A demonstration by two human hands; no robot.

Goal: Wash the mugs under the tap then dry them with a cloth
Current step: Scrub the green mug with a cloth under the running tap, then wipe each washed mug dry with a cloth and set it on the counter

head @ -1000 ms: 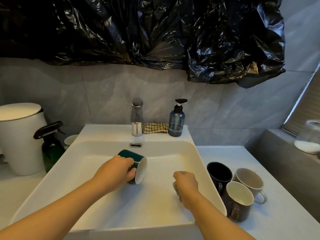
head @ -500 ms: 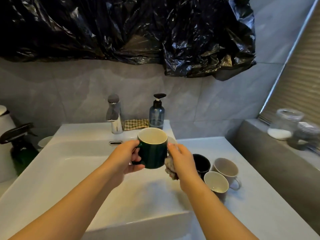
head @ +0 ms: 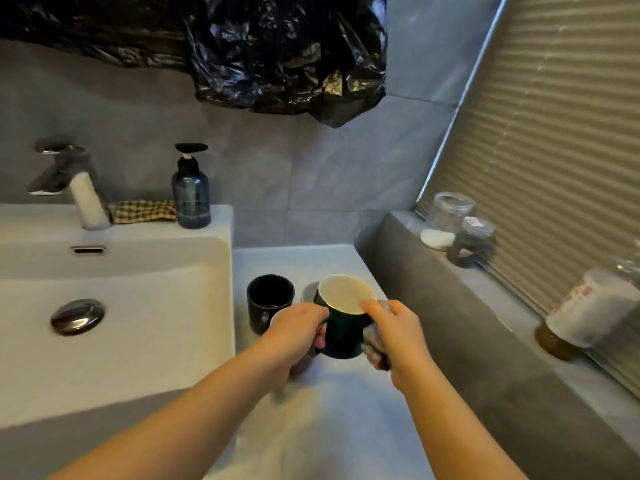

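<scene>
A dark green mug (head: 341, 336) with a white inside stands upright above the counter, to the right of the sink. My left hand (head: 298, 330) grips its handle side. My right hand (head: 394, 336) holds a crumpled cloth (head: 375, 344) against the mug's right wall, thumb at the rim. A black mug (head: 268, 299) stands on the counter just behind my left hand. The rim of another mug (head: 278, 313) peeks out behind my left hand; the rest of it is hidden. The chrome tap (head: 69, 181) stands at the back of the white sink (head: 194, 344).
A blue soap dispenser (head: 191, 192) and a checked cloth (head: 143, 211) sit on the sink's back ledge. Glass jars (head: 446, 220) and a tilted container (head: 588, 306) line the grey sill at the right, below a blind. A black plastic sheet (head: 277, 53) hangs overhead.
Both hands carried the green mug from inside the sink basin up and rightward over the counter, by the other mugs. The mug turned upright, and the right hand brought the cloth against it.
</scene>
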